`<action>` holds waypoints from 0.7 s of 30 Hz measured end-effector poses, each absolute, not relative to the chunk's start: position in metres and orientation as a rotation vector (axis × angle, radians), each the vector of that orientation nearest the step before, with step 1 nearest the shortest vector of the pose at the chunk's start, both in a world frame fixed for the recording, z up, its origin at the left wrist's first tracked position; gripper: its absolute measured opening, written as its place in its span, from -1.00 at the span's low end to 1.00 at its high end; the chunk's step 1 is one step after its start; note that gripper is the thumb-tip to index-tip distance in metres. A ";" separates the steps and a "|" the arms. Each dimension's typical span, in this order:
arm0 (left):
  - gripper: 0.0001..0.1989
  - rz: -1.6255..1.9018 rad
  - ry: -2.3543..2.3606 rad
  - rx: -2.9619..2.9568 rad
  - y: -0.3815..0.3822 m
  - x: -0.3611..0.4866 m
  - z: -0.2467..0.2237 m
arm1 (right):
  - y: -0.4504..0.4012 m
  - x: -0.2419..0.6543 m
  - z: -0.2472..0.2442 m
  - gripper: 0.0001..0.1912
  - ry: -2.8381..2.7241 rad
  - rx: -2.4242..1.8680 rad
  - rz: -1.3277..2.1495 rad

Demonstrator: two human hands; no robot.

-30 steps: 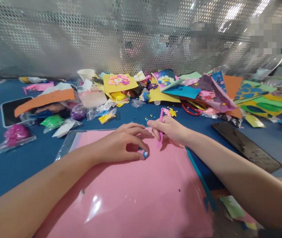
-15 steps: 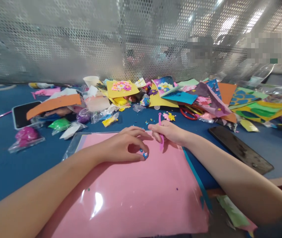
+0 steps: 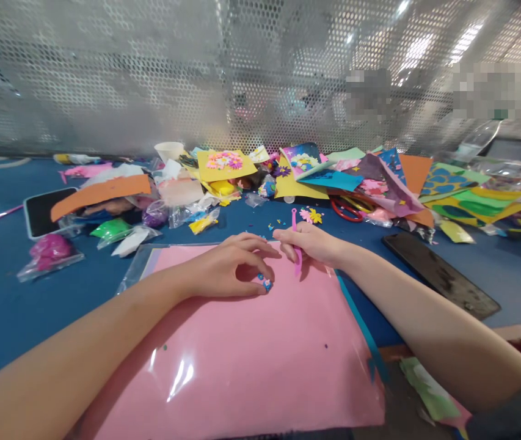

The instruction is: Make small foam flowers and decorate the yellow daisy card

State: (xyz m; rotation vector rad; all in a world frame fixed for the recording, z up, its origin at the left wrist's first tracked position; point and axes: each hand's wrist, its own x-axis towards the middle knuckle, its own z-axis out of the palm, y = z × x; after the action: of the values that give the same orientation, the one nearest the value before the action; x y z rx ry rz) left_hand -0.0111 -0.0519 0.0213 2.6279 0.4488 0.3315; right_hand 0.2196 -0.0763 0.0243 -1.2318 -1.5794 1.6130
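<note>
My left hand [image 3: 237, 267] rests over a pink sheet in a clear plastic sleeve [image 3: 242, 360]. Its thumb and forefinger close on a small blue clay piece [image 3: 267, 285] with a pale spot. Another tiny blue bit [image 3: 261, 277] shows just behind that piece, inside the curl of the fingers. My right hand [image 3: 311, 242], at the far edge of the sheet, grips a pink plastic modelling tool [image 3: 294, 221]. The tool stands nearly upright, its lower end showing beneath the fingers. Beyond this hand lie pink and yellow flower shapes [image 3: 311, 216] and scattered blue and yellow crumbs.
A heap of coloured paper [image 3: 315, 183] and bagged clay runs along the perforated metal screen [image 3: 150, 79]. A dark phone [image 3: 441, 275] lies on the right, another phone [image 3: 38, 211] on the left. Red-handled scissors [image 3: 347, 211] stick out of the heap. Bagged magenta clay [image 3: 52, 252] sits at left.
The view has shifted very slightly. Both hands keep nearly the same pose, with the clay piece and the pink tool still held.
</note>
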 end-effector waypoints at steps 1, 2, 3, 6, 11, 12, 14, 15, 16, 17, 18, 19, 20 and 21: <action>-0.87 0.333 0.449 2.625 -0.052 -0.011 0.021 | -0.076 0.220 0.024 -0.41 -1.577 -1.230 1.615; -0.87 0.335 0.448 2.623 -0.052 -0.011 0.021 | -0.076 0.220 0.024 -0.41 -1.574 -1.229 1.611; -0.87 0.339 0.447 2.623 -0.052 -0.011 0.021 | -0.076 0.220 0.024 -0.41 -1.572 -1.228 1.603; -0.88 0.346 0.441 2.625 -0.052 -0.011 0.021 | -0.077 0.220 0.025 -0.41 -1.601 -1.225 1.582; -0.86 0.322 0.453 2.611 -0.051 -0.011 0.022 | -0.080 0.222 0.025 -0.29 -1.700 -1.065 1.533; -0.86 0.314 0.464 2.605 -0.051 -0.011 0.022 | -0.081 0.221 0.024 -0.28 -1.698 -1.026 1.534; -0.85 0.310 0.480 2.590 -0.051 -0.012 0.021 | -0.083 0.219 0.023 -0.31 -1.667 -0.973 1.533; -0.84 0.315 0.481 2.583 -0.051 -0.012 0.021 | -0.084 0.218 0.022 -0.33 -1.643 -0.959 1.530; -0.83 0.325 0.481 2.576 -0.051 -0.012 0.020 | -0.085 0.217 0.021 -0.35 -1.624 -0.954 1.526; -0.82 0.333 0.479 2.570 -0.051 -0.012 0.020 | -0.086 0.215 0.020 -0.37 -1.613 -0.962 1.526; -0.81 0.333 0.481 2.566 -0.051 -0.012 0.020 | -0.086 0.214 0.019 -0.39 -1.612 -0.982 1.527; -0.81 0.328 0.487 2.564 -0.051 -0.012 0.020 | -0.087 0.212 0.019 -0.41 -1.625 -1.005 1.523; -0.81 0.318 0.495 2.563 -0.051 -0.012 0.020 | -0.088 0.211 0.018 -0.42 -1.644 -1.025 1.512; -0.81 0.309 0.502 2.564 -0.051 -0.012 0.020 | -0.088 0.211 0.018 -0.42 -1.664 -1.039 1.501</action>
State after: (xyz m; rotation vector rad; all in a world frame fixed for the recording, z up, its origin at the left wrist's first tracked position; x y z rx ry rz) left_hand -0.0123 -0.0508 0.0199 2.5643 0.5016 0.3085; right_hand 0.2107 -0.0878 0.0177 -1.0394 -1.6640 1.5007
